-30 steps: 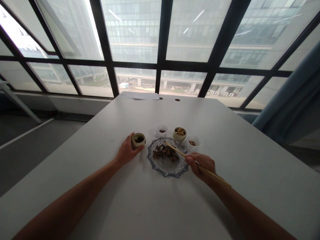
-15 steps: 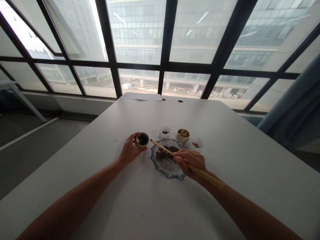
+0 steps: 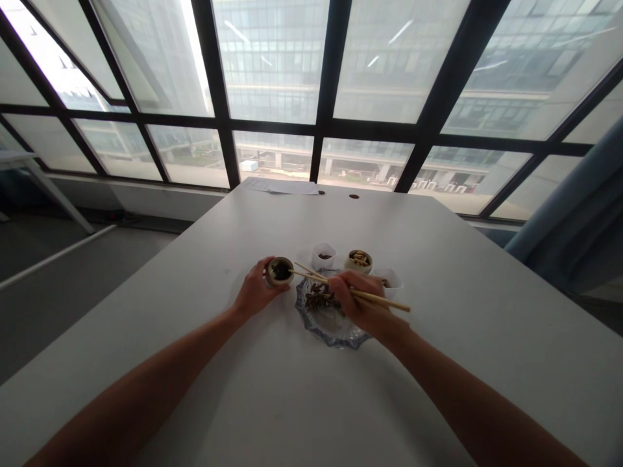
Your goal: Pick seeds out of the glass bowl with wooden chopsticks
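My left hand (image 3: 257, 288) is wrapped round a small round cup (image 3: 281, 271) with dark contents, its mouth tilted toward me. In my right hand (image 3: 360, 295) is a pair of chopsticks (image 3: 384, 301); their thin tips are spread apart, one at the cup's right rim and the other to the right of it. Below the chopsticks and right hand lies a scalloped clear glass plate (image 3: 335, 341). Striped brown seeds (image 3: 316, 298), apparently sunflower seeds, are heaped on it, partly hidden by my right hand.
Behind the plate stand a white plastic cup (image 3: 323, 255) with some dark bits and a round bowl (image 3: 359, 262) of peanut-like pieces. Another white container (image 3: 395, 280) is partly behind my right hand. Papers (image 3: 280, 187) lie at the white table's far edge, before the windows.
The chopstick tips have parted, and one has come to the cup's rim. My right hand has shifted slightly left and turned the chopsticks flatter. The left hand still holds the cup.
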`<state>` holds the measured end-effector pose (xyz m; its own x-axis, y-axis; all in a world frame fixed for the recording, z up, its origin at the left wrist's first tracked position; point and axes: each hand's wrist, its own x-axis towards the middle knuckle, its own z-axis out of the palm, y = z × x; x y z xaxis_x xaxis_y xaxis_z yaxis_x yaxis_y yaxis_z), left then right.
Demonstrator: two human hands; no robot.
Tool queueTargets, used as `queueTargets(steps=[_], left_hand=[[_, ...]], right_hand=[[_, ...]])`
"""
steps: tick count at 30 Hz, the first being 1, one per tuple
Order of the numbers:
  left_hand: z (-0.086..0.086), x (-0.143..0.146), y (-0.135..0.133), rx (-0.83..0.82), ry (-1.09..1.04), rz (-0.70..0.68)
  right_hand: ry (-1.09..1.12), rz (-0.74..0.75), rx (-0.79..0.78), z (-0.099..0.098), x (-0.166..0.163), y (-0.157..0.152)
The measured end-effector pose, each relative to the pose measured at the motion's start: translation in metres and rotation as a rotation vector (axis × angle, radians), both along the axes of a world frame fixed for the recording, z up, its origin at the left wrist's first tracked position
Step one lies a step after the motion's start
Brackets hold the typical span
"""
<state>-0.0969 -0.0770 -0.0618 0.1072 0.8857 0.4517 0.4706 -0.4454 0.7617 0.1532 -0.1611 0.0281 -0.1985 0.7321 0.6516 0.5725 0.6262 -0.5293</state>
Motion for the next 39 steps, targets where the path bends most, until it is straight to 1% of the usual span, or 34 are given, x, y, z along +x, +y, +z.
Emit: queueTargets(steps=[1, 3, 5, 7, 13, 16, 18, 20, 23, 26, 29, 35, 39], left_hand=[[0.0, 0.0, 0.0, -0.013, 0.003, 0.002], [0.001, 0.0, 0.001, -0.036, 0.008, 0.006], [0.001, 0.0, 0.001, -0.056, 0.014, 0.009], [0.001, 0.0, 0.002, -0.068, 0.016, 0.011], [0.005, 0.0, 0.0, -0.1, 0.024, 0.016], [0.008, 0.001, -0.002, -0.116, 0.026, 0.017], [0.01, 0.002, -0.003, -0.12, 0.023, 0.016], [0.01, 0.001, -0.003, -0.119, 0.028, 0.024], [0.01, 0.0, -0.003, -0.113, 0.058, 0.037], [0.006, -0.001, -0.002, -0.106, 0.088, 0.037], [0.003, -0.001, 0.0, -0.104, 0.101, 0.031], [-0.003, -0.001, 0.003, -0.009, 0.133, 0.057], [-0.006, -0.001, 0.004, 0.018, 0.143, 0.073]], right_hand=[[0.068, -0.042, -0.012, 0.002, 0.008, -0.003], [0.166, -0.066, -0.064, 0.003, 0.025, -0.008], [0.176, -0.05, -0.116, 0.002, 0.039, -0.011], [0.131, -0.014, -0.143, -0.001, 0.048, -0.014], [-0.005, 0.07, -0.132, -0.006, 0.05, -0.021], [-0.017, 0.095, -0.137, -0.011, 0.049, -0.021], [0.015, 0.089, -0.166, -0.017, 0.05, -0.021], [0.098, 0.063, -0.216, -0.024, 0.052, -0.021], [0.315, -0.012, -0.306, -0.032, 0.054, -0.021], [0.534, -0.118, -0.351, -0.034, 0.057, -0.019], [0.693, -0.181, -0.382, -0.033, 0.063, -0.015], [0.811, -0.199, -0.412, -0.039, 0.071, -0.007], [0.869, -0.203, -0.425, -0.044, 0.071, -0.005]])
